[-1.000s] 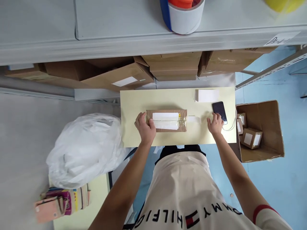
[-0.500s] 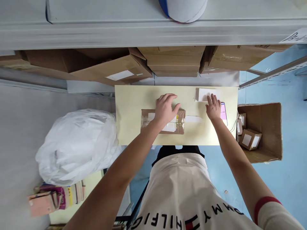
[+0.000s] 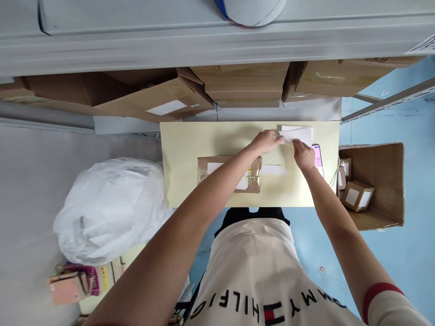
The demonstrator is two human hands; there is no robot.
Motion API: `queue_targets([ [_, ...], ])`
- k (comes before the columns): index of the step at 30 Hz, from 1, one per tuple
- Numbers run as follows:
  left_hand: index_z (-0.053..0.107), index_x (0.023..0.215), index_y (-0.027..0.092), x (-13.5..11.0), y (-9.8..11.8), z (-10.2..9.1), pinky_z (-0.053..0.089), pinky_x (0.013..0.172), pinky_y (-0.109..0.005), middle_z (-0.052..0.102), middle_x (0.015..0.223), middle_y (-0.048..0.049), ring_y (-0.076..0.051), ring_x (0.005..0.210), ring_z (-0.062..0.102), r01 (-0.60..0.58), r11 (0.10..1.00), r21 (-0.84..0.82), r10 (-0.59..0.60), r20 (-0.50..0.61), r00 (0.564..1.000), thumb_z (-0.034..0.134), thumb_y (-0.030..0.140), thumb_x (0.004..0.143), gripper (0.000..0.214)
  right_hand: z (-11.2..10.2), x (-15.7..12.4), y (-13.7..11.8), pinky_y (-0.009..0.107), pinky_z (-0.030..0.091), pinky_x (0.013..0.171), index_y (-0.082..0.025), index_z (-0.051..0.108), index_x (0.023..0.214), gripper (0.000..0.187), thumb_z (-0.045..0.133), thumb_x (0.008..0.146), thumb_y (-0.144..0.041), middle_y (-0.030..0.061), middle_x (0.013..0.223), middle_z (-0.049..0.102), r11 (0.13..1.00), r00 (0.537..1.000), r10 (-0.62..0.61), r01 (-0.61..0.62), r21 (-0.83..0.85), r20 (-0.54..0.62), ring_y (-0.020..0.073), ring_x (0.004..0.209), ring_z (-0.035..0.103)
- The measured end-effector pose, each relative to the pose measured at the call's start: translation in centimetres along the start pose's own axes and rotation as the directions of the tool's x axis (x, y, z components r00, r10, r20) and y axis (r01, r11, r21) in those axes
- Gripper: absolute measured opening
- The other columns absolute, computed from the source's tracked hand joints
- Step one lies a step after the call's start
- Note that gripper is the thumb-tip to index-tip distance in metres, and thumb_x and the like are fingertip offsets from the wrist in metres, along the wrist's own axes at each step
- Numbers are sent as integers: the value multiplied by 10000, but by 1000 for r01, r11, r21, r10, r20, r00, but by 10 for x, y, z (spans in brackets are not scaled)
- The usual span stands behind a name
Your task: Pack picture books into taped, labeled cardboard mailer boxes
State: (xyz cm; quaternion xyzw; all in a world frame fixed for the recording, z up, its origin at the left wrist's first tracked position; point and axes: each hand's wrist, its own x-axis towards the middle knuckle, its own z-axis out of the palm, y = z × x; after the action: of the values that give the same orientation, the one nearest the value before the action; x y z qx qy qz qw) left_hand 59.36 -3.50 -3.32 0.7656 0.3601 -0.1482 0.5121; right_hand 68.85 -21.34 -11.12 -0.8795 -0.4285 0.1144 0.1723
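Both my hands meet at a stack of white paper labels [image 3: 299,133] at the far right of a pale yellow table [image 3: 190,145]. My left hand [image 3: 267,141] pinches the stack's left edge. My right hand [image 3: 303,154] has its fingers closed on the stack's near edge. A flat brown cardboard parcel [image 3: 253,179] with white labels and clear tape lies in the middle of the table, under my left forearm. A white strip [image 3: 277,170] lies right of it. A phone [image 3: 318,158] with a lit screen lies just right of my right hand.
An open cardboard box [image 3: 380,181] with small labelled boxes stands on the blue floor at right. Brown cartons [image 3: 248,83] fill the shelf behind the table. A white plastic bag [image 3: 108,208] lies at left, with a pink item [image 3: 68,285] below it.
My left hand left the parcel and moved right and away to the label stack. My right hand went from beside the phone up to the stack and closed on it. The phone's screen lit.
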Motion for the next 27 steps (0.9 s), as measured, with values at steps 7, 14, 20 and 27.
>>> queue_targets([
  [7, 599, 1114, 145, 6, 15, 11, 528, 724, -277, 701, 971, -81, -162, 775, 681, 88, 915, -395, -125, -69, 990, 689, 180, 801, 328, -16, -3, -21, 354, 564, 791, -214, 704, 982, 311, 440, 984, -378, 113, 1056, 759, 994, 986, -106, 108, 13, -127, 253, 1020, 710],
  [14, 612, 724, 168, -3, 0, -35, 472, 704, -275, 658, 725, -4, -155, 710, 607, -163, 981, -102, 134, -240, 961, 772, 215, 652, 181, -60, 23, -20, 540, 503, 938, -221, 584, 1268, 680, 630, 778, -690, 160, 1308, 587, 966, 971, -73, 125, 224, -228, 359, 1232, 543],
  [20, 584, 714, 169, 6, -15, -42, 468, 681, -282, 644, 691, -9, -158, 691, 601, -168, 975, -147, 120, -290, 949, 792, 300, 654, 254, -62, 38, -13, 315, 525, 582, -221, 626, 1084, 473, 694, 776, -574, 19, 847, 608, 761, 967, 253, -175, 624, -38, 163, 674, 609],
  [27, 442, 1392, 173, -10, -1, -25, 388, 1082, -444, 515, 1404, -167, -326, 1324, 461, -303, 945, 121, 326, -280, 903, 823, 463, 656, 878, -73, 29, -45, 263, 489, 514, -233, 509, 774, 325, 697, 804, -496, -37, 730, 502, 559, 954, 296, -127, 820, -54, 103, 558, 521],
])
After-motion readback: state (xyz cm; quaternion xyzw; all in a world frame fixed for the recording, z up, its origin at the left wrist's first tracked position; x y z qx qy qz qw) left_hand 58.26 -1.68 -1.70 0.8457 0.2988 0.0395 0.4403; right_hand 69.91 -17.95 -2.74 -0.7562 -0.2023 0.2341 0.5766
